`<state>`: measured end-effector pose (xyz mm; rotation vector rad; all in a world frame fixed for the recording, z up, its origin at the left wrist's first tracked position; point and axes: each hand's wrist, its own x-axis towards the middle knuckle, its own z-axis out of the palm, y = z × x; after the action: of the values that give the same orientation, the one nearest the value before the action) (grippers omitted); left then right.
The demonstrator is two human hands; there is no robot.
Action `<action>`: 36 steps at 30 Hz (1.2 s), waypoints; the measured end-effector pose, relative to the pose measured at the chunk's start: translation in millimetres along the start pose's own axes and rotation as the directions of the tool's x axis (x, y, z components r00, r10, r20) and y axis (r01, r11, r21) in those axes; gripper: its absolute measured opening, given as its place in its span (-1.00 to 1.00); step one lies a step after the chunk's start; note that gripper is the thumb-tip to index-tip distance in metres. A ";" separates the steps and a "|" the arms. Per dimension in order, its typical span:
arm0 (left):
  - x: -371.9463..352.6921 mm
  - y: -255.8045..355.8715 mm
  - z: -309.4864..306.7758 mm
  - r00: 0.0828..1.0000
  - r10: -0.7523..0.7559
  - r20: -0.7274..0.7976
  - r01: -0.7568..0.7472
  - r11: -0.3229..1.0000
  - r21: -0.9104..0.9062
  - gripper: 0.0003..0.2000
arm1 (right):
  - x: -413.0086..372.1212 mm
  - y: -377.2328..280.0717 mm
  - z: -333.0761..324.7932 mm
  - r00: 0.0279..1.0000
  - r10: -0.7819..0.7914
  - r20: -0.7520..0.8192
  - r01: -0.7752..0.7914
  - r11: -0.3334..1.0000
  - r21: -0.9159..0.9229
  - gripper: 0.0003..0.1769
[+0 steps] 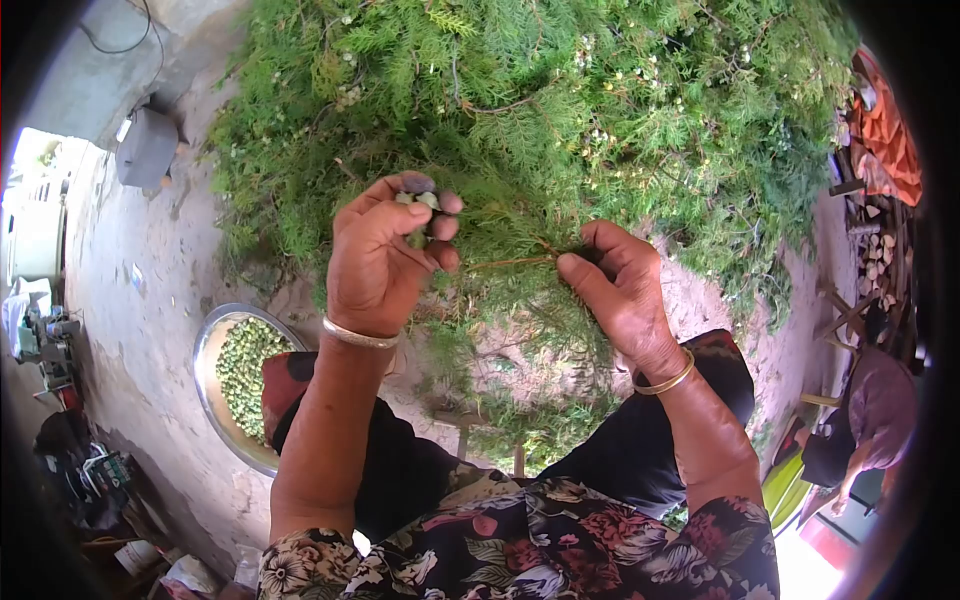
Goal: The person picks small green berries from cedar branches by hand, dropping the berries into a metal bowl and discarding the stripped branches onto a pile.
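Observation:
My left hand (375, 250) is raised in front of me with its fingers curled round a few pale green seed cones (428, 202). Opposite it, my right hand (622, 285) pinches a leafy evergreen sprig (510, 262) between thumb and fingers. The sprig's thin brown stem points toward my left hand. Some of its foliage hangs below and blends with the greenery behind. A wide metal basin (212, 400) with many small green cones (250, 370) in it stands on the floor beside my left knee.
A big heap of cut evergreen branches (520, 90) covers the floor ahead. At the right sits another person (880, 410), near stacked firewood (878, 265) and an orange cloth (885, 130). A grey box-like container (148, 148) stands at the upper left.

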<state>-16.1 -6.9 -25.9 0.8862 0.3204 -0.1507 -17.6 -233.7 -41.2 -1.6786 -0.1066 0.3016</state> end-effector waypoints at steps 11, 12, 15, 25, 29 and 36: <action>2.4 -24.3 -2.7 0.983 -0.169 -0.077 0.166 0.985 -0.041 -0.91 | 10.9 6.0 -9.9 0.960 0.260 0.103 -0.274 0.801 0.532 -0.73; -0.1 -27.0 2.9 0.985 -0.170 -0.021 0.170 0.985 0.017 -0.92 | 11.0 5.0 -11.1 0.948 0.286 0.141 -0.317 0.797 0.514 -0.70; -6.8 -29.7 16.7 0.989 -0.144 -0.039 0.146 0.987 0.063 -0.92 | 9.9 2.5 -9.5 0.939 0.230 0.255 -0.335 0.774 0.537 -0.67; -10.5 -39.8 21.5 0.999 -0.002 0.033 -0.011 0.925 0.381 -0.86 | 7.3 -5.7 2.9 0.886 0.281 0.368 -0.447 0.728 0.520 -0.70; -11.5 -38.1 22.0 0.998 -0.070 -0.003 0.067 0.934 0.350 -0.88 | 5.7 -2.3 7.1 0.890 0.283 0.357 -0.437 0.754 0.490 -0.76; -8.5 -29.7 13.7 0.995 0.081 -0.053 -0.052 0.909 0.414 -0.95 | 6.4 6.1 0.0 0.895 0.282 0.344 -0.426 0.768 0.478 -0.79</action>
<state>-28.9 -36.2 -36.8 1.3239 0.3276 -0.1270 -12.1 -233.0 -48.1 -1.0696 0.1099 0.7673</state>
